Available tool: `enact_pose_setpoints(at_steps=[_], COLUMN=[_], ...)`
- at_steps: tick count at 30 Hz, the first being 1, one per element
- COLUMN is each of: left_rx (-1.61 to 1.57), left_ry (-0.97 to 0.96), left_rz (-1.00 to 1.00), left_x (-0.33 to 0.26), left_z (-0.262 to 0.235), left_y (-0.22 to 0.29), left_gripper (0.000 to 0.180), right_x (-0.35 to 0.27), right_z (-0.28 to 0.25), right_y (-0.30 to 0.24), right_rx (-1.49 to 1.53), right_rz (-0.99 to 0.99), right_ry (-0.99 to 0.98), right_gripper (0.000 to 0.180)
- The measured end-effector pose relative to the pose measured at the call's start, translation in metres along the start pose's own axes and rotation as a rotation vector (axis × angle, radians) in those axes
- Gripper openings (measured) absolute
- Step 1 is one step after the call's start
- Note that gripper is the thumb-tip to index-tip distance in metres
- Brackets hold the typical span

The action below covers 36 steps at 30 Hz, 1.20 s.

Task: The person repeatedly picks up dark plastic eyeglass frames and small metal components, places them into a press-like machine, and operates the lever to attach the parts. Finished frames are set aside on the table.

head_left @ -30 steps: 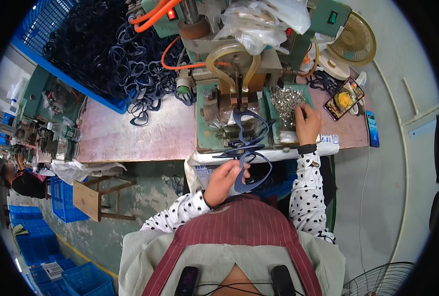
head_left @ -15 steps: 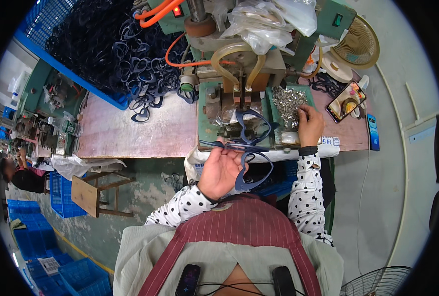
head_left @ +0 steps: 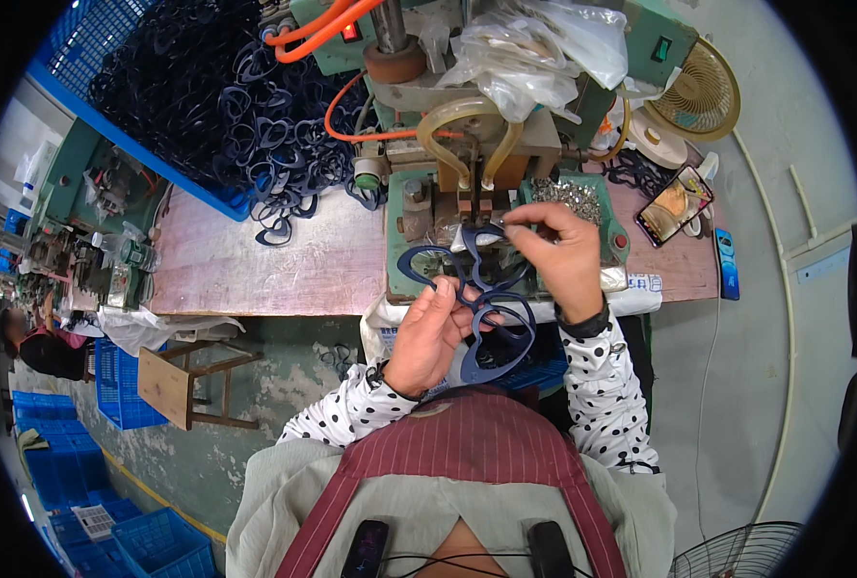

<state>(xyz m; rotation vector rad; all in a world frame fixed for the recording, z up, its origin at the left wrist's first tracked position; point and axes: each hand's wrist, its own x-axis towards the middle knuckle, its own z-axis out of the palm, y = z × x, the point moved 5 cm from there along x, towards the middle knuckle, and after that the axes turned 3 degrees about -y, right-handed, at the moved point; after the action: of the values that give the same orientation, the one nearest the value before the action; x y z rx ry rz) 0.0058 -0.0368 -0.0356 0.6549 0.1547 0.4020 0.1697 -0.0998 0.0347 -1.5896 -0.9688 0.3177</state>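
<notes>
My left hand (head_left: 421,339) is closed around several dark blue plastic eyeglass frames (head_left: 476,371), with thumb and fingers near their bridges. They fan out toward the press and down over the table's front edge. The uppermost frame reaches up to the press's electrode tips (head_left: 474,207). My right hand (head_left: 565,260) is raised beside those tips, thumb and forefinger pinched next to the upper rim of that frame. Whatever sits in the pinch is too small to make out. Behind this hand lies a tray of small shiny metal parts (head_left: 565,196), partly covered.
Left of the press, a large blue crate (head_left: 231,204) overflows with dark frames. Plastic bags (head_left: 515,58) hang on the machine. At right lie a phone (head_left: 674,205), a blue phone-like device (head_left: 727,262) and a round fan (head_left: 703,87). A wooden stool (head_left: 166,387) stands left.
My right hand has left the metal-parts tray and moved left to the electrode tips. My left hand has turned, thumb now over the frames, and the frames have spread and shifted.
</notes>
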Motion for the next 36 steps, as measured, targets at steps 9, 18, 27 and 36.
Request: enact_pose_setpoints(at_steps=[9,18,27,36], left_rx=[-0.214,0.586,1.653,1.673], left_ry=[-0.023,-0.305,-0.73,-0.516], left_rz=[-0.091,0.826,1.067,1.047], left_x=[0.004,-0.024,0.002,0.008], left_z=[0.008,0.025,0.041,0.043], left_y=[-0.004,0.047,0.041,0.047], left_gripper=[0.027,0.021,0.038,0.039], right_x=[0.013,0.015,0.011,0.001], right_z=[0.018,0.03,-0.039,-0.063], right_y=[-0.008,0.003,0.06,0.083], right_rx=[-0.03,0.199,0.198,-0.063], right_rz=[0.105,0.041,0.094,0.146], right_ry=[0.019,0.048,0.266,0.358], right_gripper=[0.037,0.047,0.038,0.03])
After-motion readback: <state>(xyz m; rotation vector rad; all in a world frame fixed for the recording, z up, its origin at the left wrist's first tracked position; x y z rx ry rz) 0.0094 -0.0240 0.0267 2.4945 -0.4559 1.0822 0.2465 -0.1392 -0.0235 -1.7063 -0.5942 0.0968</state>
